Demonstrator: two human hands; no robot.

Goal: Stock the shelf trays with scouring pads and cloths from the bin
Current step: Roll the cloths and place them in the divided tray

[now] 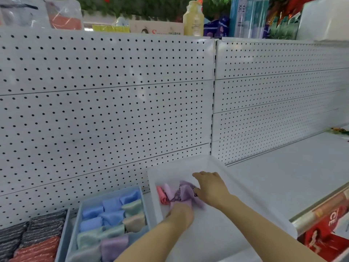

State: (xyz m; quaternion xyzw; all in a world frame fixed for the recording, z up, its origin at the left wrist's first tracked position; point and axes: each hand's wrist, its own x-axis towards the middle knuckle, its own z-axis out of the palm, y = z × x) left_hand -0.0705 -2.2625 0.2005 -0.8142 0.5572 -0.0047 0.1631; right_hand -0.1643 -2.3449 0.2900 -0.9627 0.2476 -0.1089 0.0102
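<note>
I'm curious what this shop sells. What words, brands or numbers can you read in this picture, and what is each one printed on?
"10A", followed by small characters too blurred to read: on the pale card box on top of the shelf back.
"杀", with a second character I cannot make out: on the tall blue-and-white pack at the top.
"CE", sideways white letters, part of a longer word: on the red packaging at lower right.
No other text is legible.
</note>
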